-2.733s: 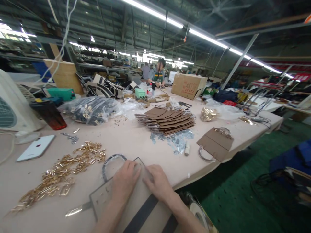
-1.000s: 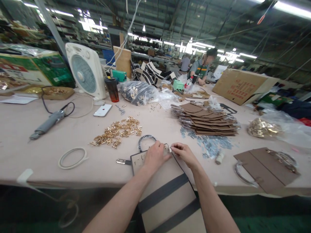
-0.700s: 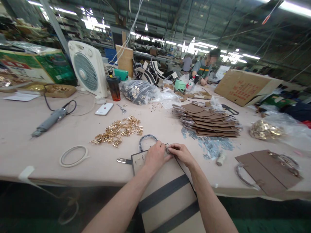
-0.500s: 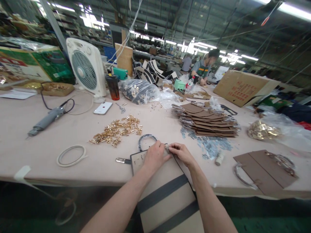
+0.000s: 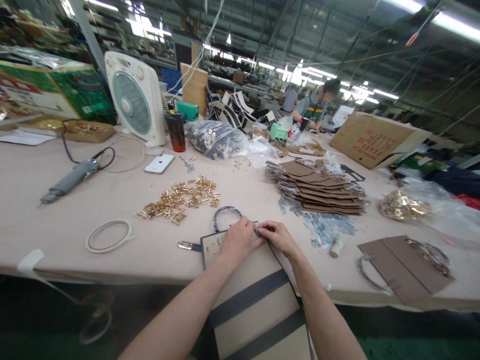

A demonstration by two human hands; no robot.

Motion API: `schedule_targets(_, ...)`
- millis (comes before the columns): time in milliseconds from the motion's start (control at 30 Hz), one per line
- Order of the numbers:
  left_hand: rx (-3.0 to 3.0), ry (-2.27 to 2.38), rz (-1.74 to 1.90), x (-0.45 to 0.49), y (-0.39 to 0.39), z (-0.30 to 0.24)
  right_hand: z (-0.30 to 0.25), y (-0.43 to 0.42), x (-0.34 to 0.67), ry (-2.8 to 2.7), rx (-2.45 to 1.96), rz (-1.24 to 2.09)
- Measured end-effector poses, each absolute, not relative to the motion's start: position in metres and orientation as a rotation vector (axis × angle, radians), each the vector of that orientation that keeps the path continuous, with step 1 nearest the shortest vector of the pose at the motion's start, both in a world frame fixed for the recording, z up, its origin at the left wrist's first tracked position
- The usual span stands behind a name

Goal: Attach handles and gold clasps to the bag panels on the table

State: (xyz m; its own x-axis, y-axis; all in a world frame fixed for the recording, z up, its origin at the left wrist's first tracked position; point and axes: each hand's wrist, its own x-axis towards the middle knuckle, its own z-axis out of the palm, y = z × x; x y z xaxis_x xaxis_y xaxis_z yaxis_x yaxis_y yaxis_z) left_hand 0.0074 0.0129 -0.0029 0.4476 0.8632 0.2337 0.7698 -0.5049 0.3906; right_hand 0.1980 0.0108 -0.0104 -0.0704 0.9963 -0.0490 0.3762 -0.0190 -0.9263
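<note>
A beige bag panel (image 5: 258, 317) with dark cross bands and dark edging slants over the table's front edge toward me. My left hand (image 5: 240, 240) lies across its top part, fingers bent and gripping near the upper edge. At the top right corner my right hand (image 5: 278, 237) pinches a small pale piece (image 5: 256, 226), partly hidden by the fingers. Beyond the top edge, a wrapped ring handle (image 5: 226, 208) stands out. A dark strap with a metal tip (image 5: 186, 245) sticks out at the panel's left. Small metal prongs show on the panel beside my left hand.
Gold fittings (image 5: 183, 197) lie loose behind my hands. Leftward are a tape roll (image 5: 108, 237), an electric screwdriver (image 5: 71, 181), a phone (image 5: 159, 163) and a fan (image 5: 133, 97). Rightward are stacked brown panels (image 5: 322, 190), bluish scraps (image 5: 330, 227) and a brown bag piece (image 5: 407, 267). A co-worker (image 5: 313, 107) is farther back.
Both hands stay at the panel's top edge, with only a slight shift of the right fingers. The view has tilted a little.
</note>
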Motion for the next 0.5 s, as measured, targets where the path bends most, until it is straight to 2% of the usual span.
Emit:
schedule_targets(233, 2.467, 1.419, 0.608, 0.008, 0.013, -0.003, -0.02, 0.011, 0.195, -1.539, -1.522, 1.02)
schedule_targets(500, 2.495, 1.38, 0.687, 0.005, 0.01, -0.003, -0.027, 0.001, 0.194, -1.381, -1.617, 0.754)
